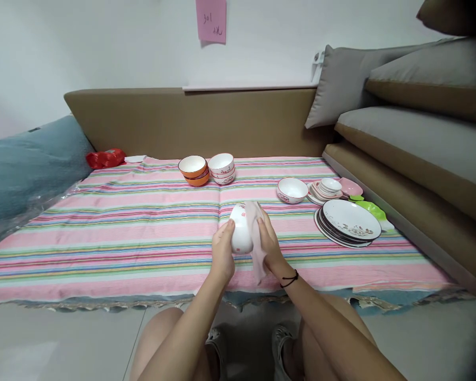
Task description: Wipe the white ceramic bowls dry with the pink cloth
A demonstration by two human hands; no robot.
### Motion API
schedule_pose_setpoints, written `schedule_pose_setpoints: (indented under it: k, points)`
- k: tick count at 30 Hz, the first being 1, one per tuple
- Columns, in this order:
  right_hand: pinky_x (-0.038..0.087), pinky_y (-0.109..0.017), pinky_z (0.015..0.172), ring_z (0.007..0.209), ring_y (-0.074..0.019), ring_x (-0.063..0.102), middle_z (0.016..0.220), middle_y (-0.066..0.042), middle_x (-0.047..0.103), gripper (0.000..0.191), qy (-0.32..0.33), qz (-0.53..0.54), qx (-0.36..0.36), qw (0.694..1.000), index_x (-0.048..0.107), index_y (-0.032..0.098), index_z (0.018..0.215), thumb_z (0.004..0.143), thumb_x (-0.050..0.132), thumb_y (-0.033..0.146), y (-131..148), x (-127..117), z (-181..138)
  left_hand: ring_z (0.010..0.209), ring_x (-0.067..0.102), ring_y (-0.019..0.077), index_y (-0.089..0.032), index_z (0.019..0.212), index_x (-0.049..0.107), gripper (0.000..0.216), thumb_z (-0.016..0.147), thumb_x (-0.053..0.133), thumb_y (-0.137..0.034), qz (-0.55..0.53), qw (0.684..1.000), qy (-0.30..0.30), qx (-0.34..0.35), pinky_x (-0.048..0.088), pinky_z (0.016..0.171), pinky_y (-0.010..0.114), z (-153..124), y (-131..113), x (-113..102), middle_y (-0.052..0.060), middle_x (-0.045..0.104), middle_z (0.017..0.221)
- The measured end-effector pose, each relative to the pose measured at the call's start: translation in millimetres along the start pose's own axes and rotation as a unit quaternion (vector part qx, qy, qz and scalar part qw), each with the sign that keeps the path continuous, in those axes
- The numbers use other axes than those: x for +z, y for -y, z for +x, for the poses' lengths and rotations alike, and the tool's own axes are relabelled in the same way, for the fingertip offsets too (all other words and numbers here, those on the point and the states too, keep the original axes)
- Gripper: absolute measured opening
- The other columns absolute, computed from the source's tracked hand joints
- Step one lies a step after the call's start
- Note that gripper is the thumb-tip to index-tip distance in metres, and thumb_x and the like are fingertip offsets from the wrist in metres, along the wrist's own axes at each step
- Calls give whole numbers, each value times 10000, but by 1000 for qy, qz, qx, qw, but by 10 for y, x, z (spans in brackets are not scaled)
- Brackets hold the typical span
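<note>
A white bowl [241,233] with small red marks is held up on its side above the front part of the striped cloth. My left hand [223,246] is closed on its left edge, thumb lying along the outer wall. On the other side, my right hand [270,241] presses a pale pink cloth [256,233] against the bowl, and the cloth's end hangs down below the fingers. The bowl's inside faces away from me and is hidden. Its lower rim appears apart from the striped cloth [143,227].
Orange bowls [197,172] and white bowls [222,168] stand stacked at the back. To the right are a single bowl [292,189], small dishes [329,186], a stack of plates [351,219] and a green item [373,210]. Cushions [416,143] line the right side; a red bag [105,157] lies far left.
</note>
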State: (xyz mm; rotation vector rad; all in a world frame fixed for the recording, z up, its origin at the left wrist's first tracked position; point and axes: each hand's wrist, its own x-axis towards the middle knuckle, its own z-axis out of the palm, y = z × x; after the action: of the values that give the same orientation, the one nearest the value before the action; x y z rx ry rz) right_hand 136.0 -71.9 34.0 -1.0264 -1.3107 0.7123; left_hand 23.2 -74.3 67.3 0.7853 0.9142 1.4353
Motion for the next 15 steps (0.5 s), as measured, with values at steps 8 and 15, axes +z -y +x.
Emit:
schedule_pose_setpoints:
  k: [8, 15]
  points:
    - [257, -434, 1167, 1374, -220, 351, 1456, -82, 432, 473, 9, -62, -61, 996, 456, 219, 1376, 949, 419, 421, 36, 87, 69, 880, 627, 187, -154, 929, 731, 375, 681, 756, -433, -100, 994, -39, -15, 473, 791, 270, 73, -17, 0, 51, 712, 962]
    - [432, -390, 943, 1040, -221, 557, 1069, -76, 633, 403, -57, -8, 95, 994, 589, 216, 1051, 956, 339, 519, -60, 146, 62, 546, 426, 88, -148, 707, 622, 385, 732, 696, -525, 38, 999, 20, 22, 332, 514, 212, 4, -68, -4, -27, 529, 605]
